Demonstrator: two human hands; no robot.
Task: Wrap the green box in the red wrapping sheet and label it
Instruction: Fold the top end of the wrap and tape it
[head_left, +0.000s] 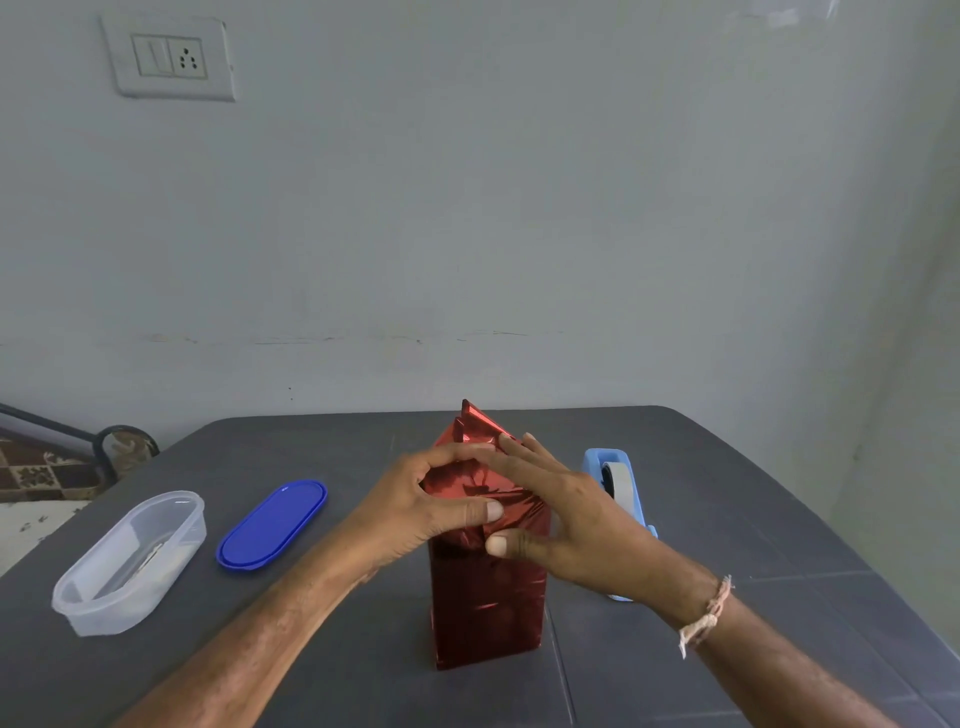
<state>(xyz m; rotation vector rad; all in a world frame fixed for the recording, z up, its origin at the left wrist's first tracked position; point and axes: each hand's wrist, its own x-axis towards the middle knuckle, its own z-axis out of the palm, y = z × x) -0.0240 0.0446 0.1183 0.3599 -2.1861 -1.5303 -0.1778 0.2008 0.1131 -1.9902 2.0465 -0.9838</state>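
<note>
The box stands upright on the dark table (311, 649), fully covered by the shiny red wrapping sheet (485, 603); no green shows. At its top the red foil is folded into flaps, with a pointed flap sticking up at the back. My left hand (431, 512) grips the top from the left, thumb across the front fold and fingers curled over the upper edge. My right hand (561, 514) lies on the top from the right, fingers straight over the flap and thumb pressing the front just below the left thumb.
A light blue tape dispenser (618, 486) stands right behind my right hand. To the left lie a blue oval lid (272, 525) and a clear oval container (130, 561) near the table's left edge. A wall stands close behind the table.
</note>
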